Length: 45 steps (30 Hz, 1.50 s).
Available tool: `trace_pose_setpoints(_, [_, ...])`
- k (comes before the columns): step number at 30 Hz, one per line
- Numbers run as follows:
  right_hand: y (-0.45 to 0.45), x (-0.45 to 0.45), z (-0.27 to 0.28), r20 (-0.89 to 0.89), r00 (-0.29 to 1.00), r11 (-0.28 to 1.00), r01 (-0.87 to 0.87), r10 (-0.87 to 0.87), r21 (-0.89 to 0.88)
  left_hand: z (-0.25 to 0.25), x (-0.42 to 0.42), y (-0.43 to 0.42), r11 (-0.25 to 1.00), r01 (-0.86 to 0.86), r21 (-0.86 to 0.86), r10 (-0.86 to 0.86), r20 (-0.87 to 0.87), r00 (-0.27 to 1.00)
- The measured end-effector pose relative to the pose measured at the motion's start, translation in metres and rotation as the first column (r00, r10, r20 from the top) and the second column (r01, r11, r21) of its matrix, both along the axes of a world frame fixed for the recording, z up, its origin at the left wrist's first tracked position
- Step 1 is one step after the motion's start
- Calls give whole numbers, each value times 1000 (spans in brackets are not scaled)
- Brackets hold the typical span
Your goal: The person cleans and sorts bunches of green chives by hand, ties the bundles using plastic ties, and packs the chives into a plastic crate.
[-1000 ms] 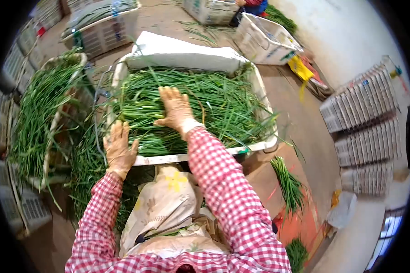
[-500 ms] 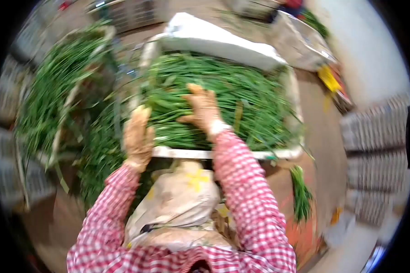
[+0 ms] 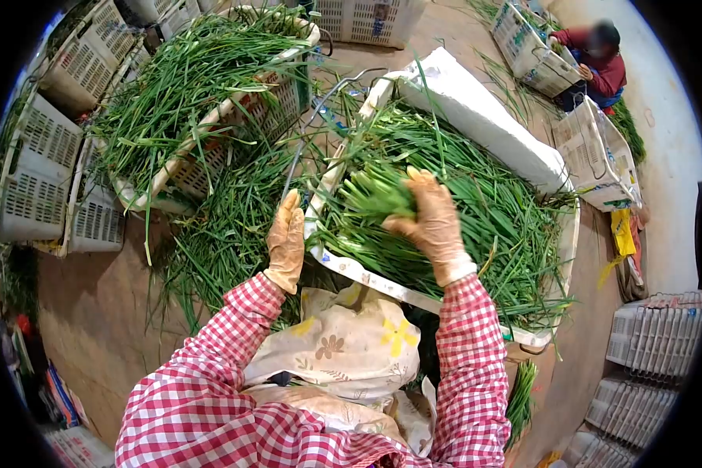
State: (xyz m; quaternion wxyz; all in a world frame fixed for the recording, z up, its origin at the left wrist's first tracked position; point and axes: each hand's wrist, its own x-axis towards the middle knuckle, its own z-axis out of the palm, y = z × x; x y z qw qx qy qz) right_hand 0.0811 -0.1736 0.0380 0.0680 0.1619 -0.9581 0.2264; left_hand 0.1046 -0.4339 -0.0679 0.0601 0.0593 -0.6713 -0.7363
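Observation:
A white crate (image 3: 382, 285) in front of me holds long green chives (image 3: 515, 226) lying in a loose heap. My right hand (image 3: 433, 222), in a tan glove, is closed round a bunch of chives (image 3: 374, 191) above the heap, its pale cut ends toward the left. My left hand (image 3: 287, 243), gloved too, is beside the crate's left front corner, fingers stretched upward and nothing in it. Below and left of that hand, more loose chives (image 3: 226, 226) are piled on the floor.
Another crate (image 3: 181, 164) heaped with chives stands at the left. A white foam slab (image 3: 491, 117) lies along the crate's back edge. A co-worker (image 3: 600, 58) crouches at the far right by other crates. Stacked crates (image 3: 659, 335) stand by the right wall.
My right hand has gathered a bunch of chives and now grips it. The view has turned, so the crate appears further right and tilted. My left hand remains near the crate's left side.

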Motion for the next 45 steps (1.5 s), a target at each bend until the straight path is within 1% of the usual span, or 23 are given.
trace_pose_setpoints(2, [-16,-2,-12,110,993,960,11,-44,281,4,-1,8,999,7,-37,-6,21,1000])
trace_pose_setpoints(6, [-30,-11,-12,197,971,974,93,-134,207,1,1,13,991,-13,-134,20,56,998])
trace_pose_setpoints(8, [-35,-6,-1,216,957,948,127,-194,292,0,0,13,978,-12,-208,30,82,996])
trace_pose_setpoints(11, [-37,-4,15,328,934,937,21,-143,348,-1,0,10,958,-4,-287,45,138,989])
trace_pose_setpoints(14, [-40,-7,15,218,974,940,-23,-55,340,-26,-2,4,998,-66,-5,66,54,996])
trace_pose_setpoints(15, [-38,-7,5,32,999,954,-21,12,298,-29,-4,6,987,-81,141,79,17,997])
trace_pose_setpoints(16, [-38,-10,-1,-41,998,959,-36,50,282,-30,0,4,925,-83,-371,109,50,993])
trace_pose_setpoints(18, [-37,-14,-18,207,978,999,-31,26,22,-15,-5,7,950,-83,-301,83,-13,996])
trace_pose_setpoints(19, [-35,-9,-19,261,965,998,-51,37,45,5,3,12,940,-24,-340,88,175,981])
trace_pose_setpoints(20, [-38,-3,-4,313,949,995,-74,50,66,-16,-1,2,935,-14,-354,32,47,998])
trace_pose_setpoints(21, [-45,11,5,210,978,988,-45,14,146,-30,-4,-3,938,4,-345,13,48,999])
trace_pose_setpoints(22, [-48,18,11,271,962,971,-65,0,230,-42,-6,-7,999,34,7,-33,-54,998])
trace_pose_setpoints(23, [-49,22,11,294,956,962,-88,9,258,-47,-7,-6,931,90,353,-35,-160,987])
trace_pose_setpoints(24, [-49,24,12,317,948,952,-117,23,283,-8,-3,7,998,52,25,-52,-30,998])
trace_pose_setpoints(26, [-47,18,19,335,940,955,-156,66,251,-5,-1,6,988,67,140,-68,-2,998])
trace_pose_setpoints(30, [-50,17,-9,263,956,954,-193,130,229,8,2,-9,998,-38,45,32,144,989])
trace_pose_setpoints(32, [-44,20,5,256,956,964,-195,146,178,-6,-1,-29,994,-77,71,62,199,978])
trace_pose_setpoints(34, [-29,25,22,154,984,995,-79,87,-54,18,2,-35,989,-145,16,138,217,966])
trace_pose_setpoints(36, [-3,24,41,244,969,953,102,-30,-286,16,1,-53,978,-200,54,191,130,973])
trace_pose_setpoints(38, [13,29,67,339,940,567,306,-49,-765,41,6,-56,972,-233,32,229,91,969])
trace_pose_setpoints(41, [44,21,84,382,917,567,376,-114,-733,69,5,-43,975,-215,-46,202,-205,958])
trace_pose_setpoints(44, [56,12,70,322,943,504,321,-87,-802,92,8,2,992,65,106,-34,-268,963])
trace_pose_setpoints(45, [59,5,68,325,936,600,338,-134,-725,95,10,23,965,211,156,-169,-249,954])
